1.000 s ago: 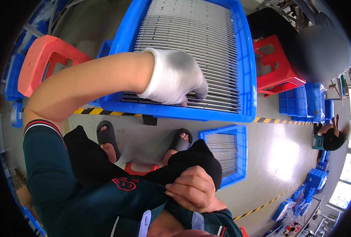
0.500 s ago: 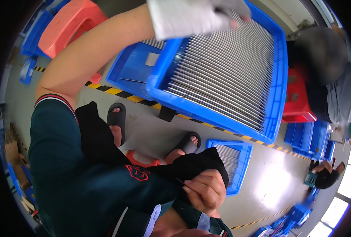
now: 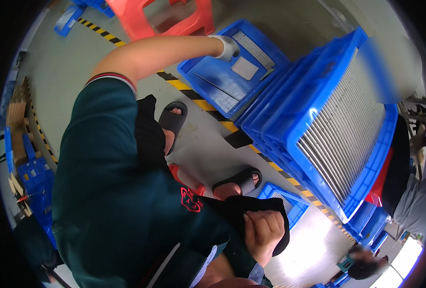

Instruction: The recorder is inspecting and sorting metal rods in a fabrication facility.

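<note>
My left hand (image 3: pixel 228 48), in a white glove with grey fingers, reaches over a blue tray (image 3: pixel 201 68) on the far side. Its fingers curl downward, and whatever they hold is hidden. Inside that tray lie a row of thin metal rods (image 3: pixel 254 49), a pale square card (image 3: pixel 244 68) and a separate thin rod (image 3: pixel 217 86). My right hand (image 3: pixel 265 231) is bare and closed close to my body; its fingertips pinch a thin dark rod, which barely shows now. To the right, a tray (image 3: pixel 310 181) tops a stack and carries many parallel metal rods (image 3: pixel 342 129).
A red stool (image 3: pixel 136 21) stands beyond my left arm. Near my feet is a small blue tray (image 3: pixel 297 213) with rods. Yellow-black floor tape (image 3: pixel 178 84) runs beneath the stack. People sit at the right, one (image 3: pixel 417 201) close to the stack.
My left hand has moved from above the rods in the upper tray to the lower tray on the left. The view has shifted, bringing the stack's side into sight. My right hand stays closed near my body.
</note>
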`<state>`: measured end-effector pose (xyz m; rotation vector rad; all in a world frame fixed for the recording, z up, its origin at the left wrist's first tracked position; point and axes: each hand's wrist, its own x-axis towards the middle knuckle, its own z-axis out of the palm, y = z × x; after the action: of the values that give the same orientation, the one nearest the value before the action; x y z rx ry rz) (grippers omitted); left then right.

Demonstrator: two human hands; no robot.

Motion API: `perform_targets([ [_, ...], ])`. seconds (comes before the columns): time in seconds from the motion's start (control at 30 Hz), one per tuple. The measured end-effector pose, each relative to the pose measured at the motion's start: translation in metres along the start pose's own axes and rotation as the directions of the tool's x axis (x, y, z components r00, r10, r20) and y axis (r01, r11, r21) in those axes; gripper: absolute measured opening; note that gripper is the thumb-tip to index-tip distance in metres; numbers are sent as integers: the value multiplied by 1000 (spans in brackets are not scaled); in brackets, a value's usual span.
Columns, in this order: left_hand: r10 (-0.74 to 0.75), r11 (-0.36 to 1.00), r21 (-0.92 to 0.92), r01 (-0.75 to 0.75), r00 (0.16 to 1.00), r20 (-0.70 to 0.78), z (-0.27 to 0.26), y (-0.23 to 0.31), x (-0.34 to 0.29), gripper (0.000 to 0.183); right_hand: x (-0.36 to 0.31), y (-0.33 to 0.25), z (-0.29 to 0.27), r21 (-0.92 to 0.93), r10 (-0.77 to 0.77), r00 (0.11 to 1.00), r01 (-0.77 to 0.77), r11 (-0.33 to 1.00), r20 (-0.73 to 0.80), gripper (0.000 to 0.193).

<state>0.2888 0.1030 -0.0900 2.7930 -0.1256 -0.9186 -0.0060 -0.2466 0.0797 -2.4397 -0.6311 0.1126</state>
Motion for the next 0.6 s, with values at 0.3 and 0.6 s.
perform_targets([
  [0.3, 53, 957, 265, -116, 971, 232, 114, -20, 23, 37, 14, 8, 8, -174, 161, 986, -150, 973, 50, 13],
  [0.6, 70, 997, 30, -70, 998, 6, 183, -19, 58, 28, 22, 15, 11, -169, 166, 982, -150, 974, 86, 12],
])
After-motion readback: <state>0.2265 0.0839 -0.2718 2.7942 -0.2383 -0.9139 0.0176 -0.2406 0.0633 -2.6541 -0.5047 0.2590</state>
